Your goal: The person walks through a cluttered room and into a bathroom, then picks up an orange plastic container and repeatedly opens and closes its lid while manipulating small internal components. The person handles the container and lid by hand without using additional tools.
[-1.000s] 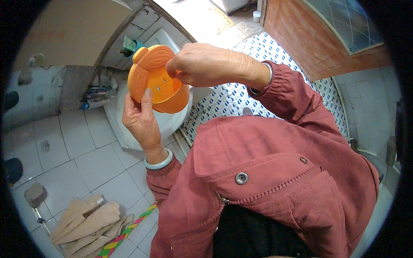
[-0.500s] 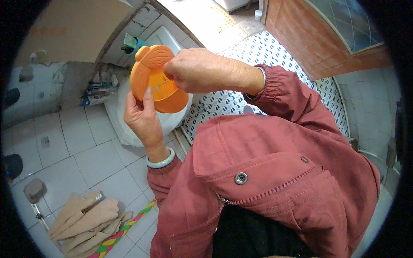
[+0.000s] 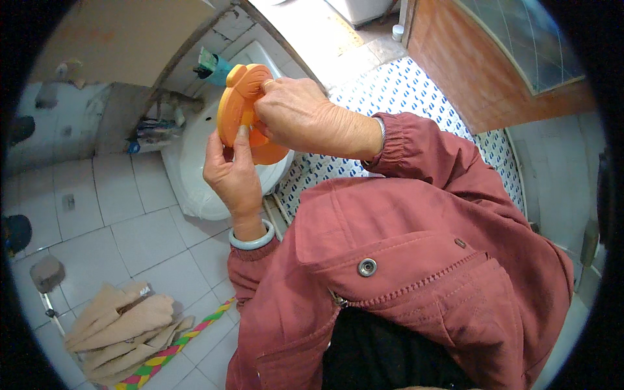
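Above the white washbasin (image 3: 195, 166) I hold an orange plastic holder (image 3: 229, 120) with a flat, rounded back and a pocket bulging from its front. My left hand (image 3: 235, 185) is closed round its lower left side, the thumb pressed on the front and the fingers behind. My right hand (image 3: 305, 117) is curled at the holder's front, its knuckles up. Its fingertips are hidden against the pocket, so I cannot make out what they pinch. A ring shows on one finger.
Beige towels (image 3: 123, 325) and a striped braided band (image 3: 175, 348) hang at lower left. Small items (image 3: 156, 130) lie at the basin's back left, a teal cup (image 3: 214, 68) on its far side. A wooden door (image 3: 500, 71) stands at upper right, beside the patterned floor (image 3: 383, 91).
Both hands and the orange holder have shifted slightly right in view. The holder has turned more edge-on, and my right hand covers more of its pocket.
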`<move>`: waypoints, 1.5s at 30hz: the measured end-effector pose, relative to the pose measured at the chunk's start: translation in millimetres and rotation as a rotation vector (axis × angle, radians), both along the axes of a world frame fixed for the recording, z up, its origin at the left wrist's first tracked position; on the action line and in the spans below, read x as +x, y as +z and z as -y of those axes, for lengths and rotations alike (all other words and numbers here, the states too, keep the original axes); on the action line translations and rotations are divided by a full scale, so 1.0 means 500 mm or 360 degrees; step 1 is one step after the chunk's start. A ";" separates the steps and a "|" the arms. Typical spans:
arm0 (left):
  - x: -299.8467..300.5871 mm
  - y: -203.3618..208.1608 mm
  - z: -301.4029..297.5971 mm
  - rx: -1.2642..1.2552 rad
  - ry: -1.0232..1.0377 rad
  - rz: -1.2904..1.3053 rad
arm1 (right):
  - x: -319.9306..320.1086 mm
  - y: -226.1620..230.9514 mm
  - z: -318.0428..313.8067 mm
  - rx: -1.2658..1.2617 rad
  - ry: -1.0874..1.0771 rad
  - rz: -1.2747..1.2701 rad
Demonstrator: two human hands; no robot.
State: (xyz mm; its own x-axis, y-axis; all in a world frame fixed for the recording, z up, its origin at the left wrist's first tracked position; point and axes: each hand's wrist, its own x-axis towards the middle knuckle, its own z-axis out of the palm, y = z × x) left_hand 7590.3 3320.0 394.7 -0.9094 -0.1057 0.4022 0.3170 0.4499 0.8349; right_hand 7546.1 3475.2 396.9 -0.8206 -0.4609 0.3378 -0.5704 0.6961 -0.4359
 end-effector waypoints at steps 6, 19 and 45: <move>-0.012 -0.027 0.004 -0.0150 0.0164 0.0023 | -0.014 -0.047 0.018 -0.0176 -0.0020 0.0098; -0.012 -0.042 0.012 -0.0186 0.0179 0.0182 | -0.027 -0.109 0.050 -0.0377 -0.0008 0.0155; -0.014 -0.090 0.043 0.1271 -0.0411 0.0706 | -0.056 -0.128 -0.166 -0.1371 0.0057 0.0688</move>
State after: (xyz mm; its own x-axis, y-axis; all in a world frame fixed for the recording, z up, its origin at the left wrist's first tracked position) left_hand 7583.3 3298.6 349.5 -0.9956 0.0255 -0.0899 -0.0931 -0.3458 0.9337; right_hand 7518.1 3558.0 332.7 -0.9437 -0.2233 0.2439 -0.2556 0.0245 -0.9665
